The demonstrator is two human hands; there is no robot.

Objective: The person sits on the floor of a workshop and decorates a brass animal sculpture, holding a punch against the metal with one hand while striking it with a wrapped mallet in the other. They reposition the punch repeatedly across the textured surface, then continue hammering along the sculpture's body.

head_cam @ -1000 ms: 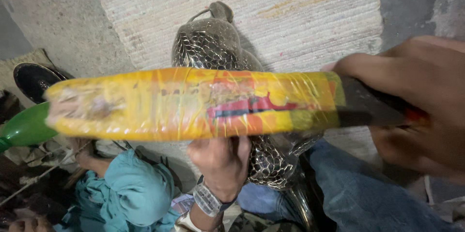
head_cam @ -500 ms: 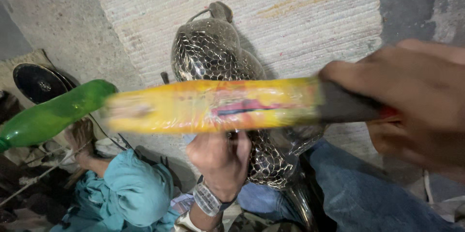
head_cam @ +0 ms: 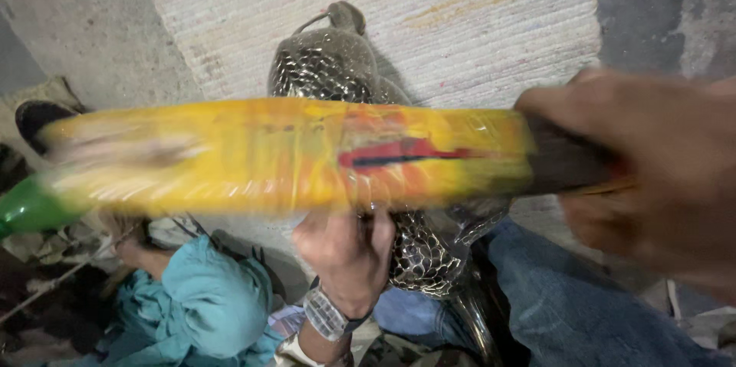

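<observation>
Fingers of my right hand (head_cam: 652, 183) are wrapped tight around the dark handle end of the bat (head_cam: 291, 156), a long yellow and orange thing with a red streak, and that hand sits closest to the camera at the right edge. From there the bat runs nearly level across the whole view, its long axis left to right, the far tip pointing left and dipping slightly; it is blurred, so I judge it to be swinging. A green end (head_cam: 27, 210) shows past its left tip, though I cannot tell if it belongs to the bat. Below it my left hand (head_cam: 345, 256), with a wristwatch (head_cam: 326, 313), has its fingers curled shut on the metal mesh sculpture (head_cam: 360, 144), which stands upright behind the bat on the woven mat (head_cam: 460, 6). A person in a teal top (head_cam: 199, 298) crouches lower left. The risk I see: the bat striking my left knuckles or glancing off the mesh, since the grip hand lies right under its path
</observation>
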